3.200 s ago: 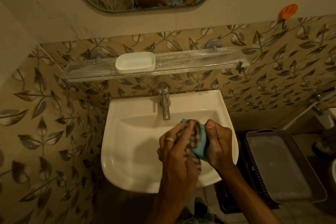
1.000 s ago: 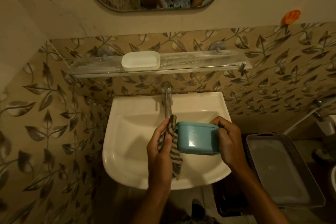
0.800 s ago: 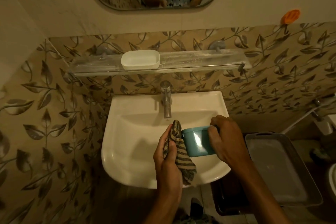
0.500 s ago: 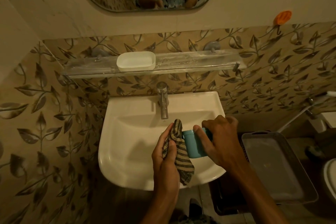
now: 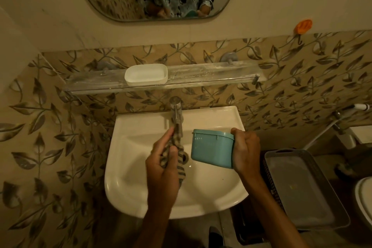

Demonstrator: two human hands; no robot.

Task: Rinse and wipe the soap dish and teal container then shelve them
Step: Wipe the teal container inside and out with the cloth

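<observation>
Head view: nearest to me, the left hand [image 5: 161,163] is gripping a bunched striped cloth [image 5: 177,155], fingers curled round it, over the sink [image 5: 128,167]. Just beside it, clear of the cloth, the right hand [image 5: 244,151] is clutching the teal container [image 5: 211,149] by its right end, fingers wrapped round that end, holding it tilted above the basin. I am judging it a light, stiff plastic box, likely slick if wet, so I am favouring a hold across the short end, under the rim lip. Further back the tap [image 5: 176,115] is standing, and beyond it the white soap dish [image 5: 146,74] is sitting on the glass shelf [image 5: 211,78], left of middle.
</observation>
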